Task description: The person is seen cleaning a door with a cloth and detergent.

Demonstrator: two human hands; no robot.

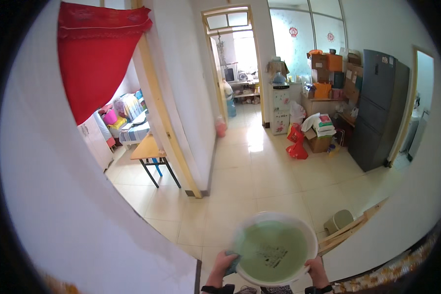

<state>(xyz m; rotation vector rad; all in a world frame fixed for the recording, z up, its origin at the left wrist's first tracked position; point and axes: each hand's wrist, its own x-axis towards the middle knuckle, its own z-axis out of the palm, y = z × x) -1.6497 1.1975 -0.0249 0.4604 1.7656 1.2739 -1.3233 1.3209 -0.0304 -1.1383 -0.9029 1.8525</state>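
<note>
I carry a round pale basin [274, 215] filled with greenish water that has dark specks near its middle. My left hand [222, 264] grips the basin's left rim, with a bluish cloth pressed under its fingers. My right hand [316, 268] grips the right rim. Both wrists wear dark bands. The basin is held level in front of me, above a cream tiled floor [259, 181].
A white wall [59, 206] is close on my left, with a red curtain [95, 54] over a doorway and a wooden table [149, 149] beyond. Ahead are a hallway door [232, 63], stacked boxes [328, 68], red bags [296, 144] and a dark fridge [377, 108]. A small stool [339, 220] sits near wooden slats [353, 228].
</note>
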